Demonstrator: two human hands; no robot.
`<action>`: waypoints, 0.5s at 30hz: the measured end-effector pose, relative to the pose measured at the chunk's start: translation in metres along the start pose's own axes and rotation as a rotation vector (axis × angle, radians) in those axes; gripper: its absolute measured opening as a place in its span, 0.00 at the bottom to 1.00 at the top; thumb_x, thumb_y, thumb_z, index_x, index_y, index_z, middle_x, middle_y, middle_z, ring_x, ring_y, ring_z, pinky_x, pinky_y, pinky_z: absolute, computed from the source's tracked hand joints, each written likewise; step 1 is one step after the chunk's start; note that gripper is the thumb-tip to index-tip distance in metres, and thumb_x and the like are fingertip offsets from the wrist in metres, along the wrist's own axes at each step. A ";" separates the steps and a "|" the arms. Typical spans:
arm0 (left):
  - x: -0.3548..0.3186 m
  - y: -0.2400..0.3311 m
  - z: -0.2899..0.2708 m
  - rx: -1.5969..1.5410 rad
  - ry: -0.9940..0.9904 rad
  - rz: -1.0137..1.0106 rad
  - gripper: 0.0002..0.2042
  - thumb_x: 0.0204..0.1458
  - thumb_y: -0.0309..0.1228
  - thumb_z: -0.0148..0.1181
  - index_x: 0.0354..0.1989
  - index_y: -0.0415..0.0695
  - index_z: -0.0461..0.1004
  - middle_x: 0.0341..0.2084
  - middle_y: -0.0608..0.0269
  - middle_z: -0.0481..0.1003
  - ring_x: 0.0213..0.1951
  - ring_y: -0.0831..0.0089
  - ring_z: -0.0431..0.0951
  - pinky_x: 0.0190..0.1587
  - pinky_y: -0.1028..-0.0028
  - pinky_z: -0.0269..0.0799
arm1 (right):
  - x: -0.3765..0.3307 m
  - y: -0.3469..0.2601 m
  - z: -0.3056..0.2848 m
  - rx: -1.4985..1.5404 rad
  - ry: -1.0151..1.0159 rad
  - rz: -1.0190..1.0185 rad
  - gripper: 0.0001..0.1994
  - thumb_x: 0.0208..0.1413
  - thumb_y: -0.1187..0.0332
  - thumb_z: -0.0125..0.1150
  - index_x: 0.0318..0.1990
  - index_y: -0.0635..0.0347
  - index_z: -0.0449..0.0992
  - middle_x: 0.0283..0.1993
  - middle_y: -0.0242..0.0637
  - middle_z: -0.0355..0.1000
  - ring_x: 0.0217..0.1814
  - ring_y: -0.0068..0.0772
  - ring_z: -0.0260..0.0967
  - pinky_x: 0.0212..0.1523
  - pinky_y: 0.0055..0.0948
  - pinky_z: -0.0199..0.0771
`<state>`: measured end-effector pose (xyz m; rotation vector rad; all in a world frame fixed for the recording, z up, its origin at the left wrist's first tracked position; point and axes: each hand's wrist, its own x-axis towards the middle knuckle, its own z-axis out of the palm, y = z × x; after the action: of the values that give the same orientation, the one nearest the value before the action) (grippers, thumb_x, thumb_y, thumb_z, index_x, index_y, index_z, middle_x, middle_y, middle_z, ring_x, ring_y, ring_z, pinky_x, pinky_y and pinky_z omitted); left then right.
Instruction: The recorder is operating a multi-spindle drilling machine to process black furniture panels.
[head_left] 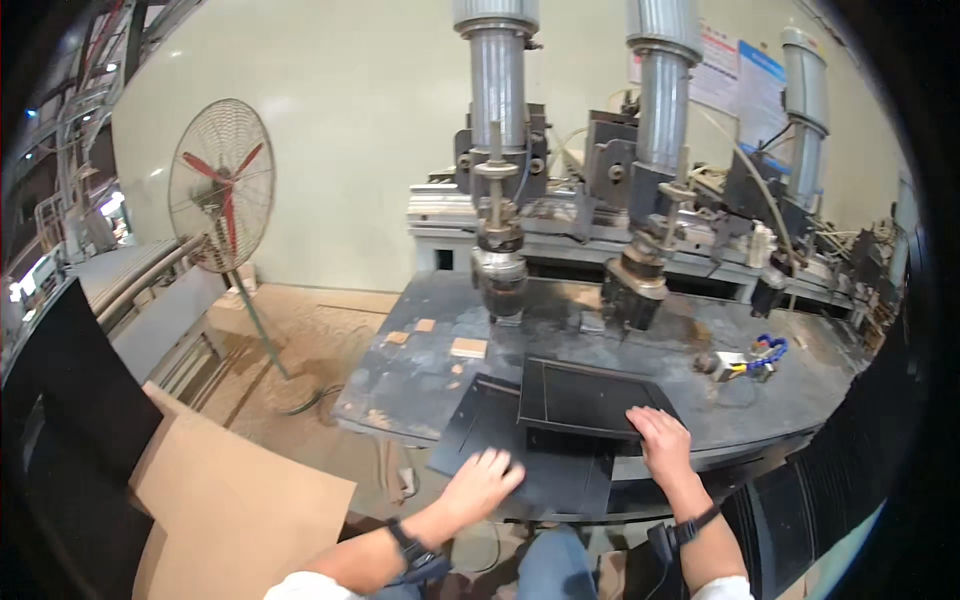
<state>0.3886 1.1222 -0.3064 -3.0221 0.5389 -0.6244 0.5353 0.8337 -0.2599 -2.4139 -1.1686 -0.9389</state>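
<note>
A black rectangular panel (pixel 590 397) with a raised edge lies at the front of the grey machine table. My right hand (pixel 660 440) grips its near right corner, fingers over the top. Partly beneath it, a larger dark flat panel (pixel 565 478) juts past the table's front edge toward me. Above the left part of this lower panel is my left hand (pixel 485 487), its fingers loosely bent and holding nothing. Whether the left fingertips touch the panel is unclear.
Vertical machine heads (pixel 500 275) with thick ducts stand along the back of the table (pixel 400 370). Small wood offcuts (pixel 468 347) lie at left, a blue-hosed fitting (pixel 768 350) at right. Brown board (pixel 240 490) is at lower left, stacked black panels (pixel 790 510) at lower right, a fan (pixel 222 185) beyond.
</note>
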 end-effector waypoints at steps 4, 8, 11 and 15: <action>-0.116 -0.006 -0.075 0.023 0.011 0.065 0.17 0.44 0.29 0.55 0.46 0.50 0.73 0.36 0.64 0.68 0.40 0.67 0.69 0.39 0.71 0.66 | 0.021 0.012 0.068 -0.034 -0.093 -0.067 0.18 0.47 0.68 0.61 0.48 0.56 0.74 0.52 0.38 0.73 0.57 0.43 0.68 0.57 0.46 0.68; -0.217 -0.016 -0.182 0.210 -0.032 -0.021 0.16 0.43 0.31 0.57 0.44 0.50 0.75 0.38 0.69 0.73 0.38 0.73 0.72 0.38 0.75 0.68 | 0.050 0.031 0.108 0.110 -0.282 -0.044 0.24 0.46 0.58 0.65 0.51 0.58 0.73 0.57 0.42 0.69 0.61 0.47 0.63 0.60 0.41 0.63; -0.287 -0.009 -0.246 0.461 -0.034 -0.295 0.13 0.40 0.30 0.61 0.37 0.49 0.77 0.35 0.70 0.76 0.36 0.71 0.73 0.36 0.72 0.71 | 0.066 0.024 0.120 0.197 -0.331 -0.043 0.25 0.47 0.61 0.64 0.54 0.59 0.72 0.60 0.39 0.68 0.63 0.45 0.62 0.62 0.39 0.62; -0.358 -0.017 -0.330 0.909 0.085 -0.555 0.12 0.40 0.25 0.60 0.36 0.44 0.77 0.34 0.60 0.77 0.38 0.62 0.76 0.38 0.66 0.73 | 0.054 0.039 0.125 0.253 -0.348 0.057 0.26 0.42 0.75 0.63 0.54 0.66 0.71 0.61 0.48 0.66 0.65 0.52 0.59 0.64 0.42 0.59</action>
<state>-0.0412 1.2772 -0.1385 -2.2299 -0.4974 -0.7380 0.6436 0.9052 -0.3159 -2.4429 -1.2373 -0.3343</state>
